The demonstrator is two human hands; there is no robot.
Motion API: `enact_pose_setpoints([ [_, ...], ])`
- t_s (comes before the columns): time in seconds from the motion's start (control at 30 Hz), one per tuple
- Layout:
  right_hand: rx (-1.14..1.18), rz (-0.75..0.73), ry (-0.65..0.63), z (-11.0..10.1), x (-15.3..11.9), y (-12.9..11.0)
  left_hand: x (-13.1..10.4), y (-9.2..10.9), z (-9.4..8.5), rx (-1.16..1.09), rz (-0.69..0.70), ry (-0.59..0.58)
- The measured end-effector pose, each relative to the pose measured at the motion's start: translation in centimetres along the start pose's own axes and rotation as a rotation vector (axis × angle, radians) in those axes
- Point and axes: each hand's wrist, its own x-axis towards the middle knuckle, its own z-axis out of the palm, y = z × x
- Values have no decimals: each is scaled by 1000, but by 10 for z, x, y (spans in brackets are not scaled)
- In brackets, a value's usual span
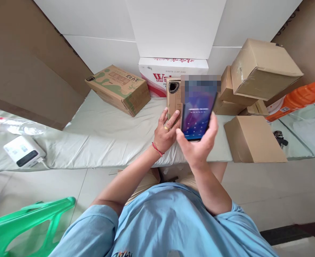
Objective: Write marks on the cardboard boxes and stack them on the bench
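A dark smartphone (197, 117) with a lit blue and purple screen showing a keypad is gripped at its lower edges by my right hand (199, 148). My left hand (166, 134), with a ring and a red string bracelet, rests against the lower part of an upright brown cardboard box (174, 98). Its fingers are spread, and some fingertips are hidden near the phone. That box has a dark round hole near its top and stands partly behind the phone. The phone's upper part is blurred out.
A green-patterned carton (120, 89) lies left of centre, and a white and red carton (152, 73) stands behind. Plain boxes (264, 67) are stacked right, near an orange object (299, 98). A white power bank (25, 150) sits left; a green stool (26, 221) is below.
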Motion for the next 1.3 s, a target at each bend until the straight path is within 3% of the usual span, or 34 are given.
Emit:
enact_pose_setpoints([
  [0.1,-103,81,41,-22,3,28,-5,-9,-4,244,173,77],
  [0.17,-221,185,13,-38,4,52,-11,-15,-6,341,211,91],
  [0.4,-596,625,-350,-75,-8,114,-41,-28,-9,304,182,53],
  [0.57,-708,673,-526,-80,-15,126,-50,-30,-5,362,216,89],
  [0.73,-763,709,-579,-85,-16,134,-59,-30,-4,220,22,61],
  [0.87,-755,652,-612,-90,-20,142,-67,-31,-7,127,-112,121],
  [0.97,-674,486,-543,-92,-19,143,-63,-42,-8,68,-219,162],
  [1.07,-443,370,-505,-81,-11,140,-48,-58,-3,-24,-285,91],
  [1.2,99,507,-659,-40,5,128,-30,-66,6,-124,-280,-60],
  [1.3,397,583,-710,-10,5,109,-30,-55,5,-148,-280,-105],
])
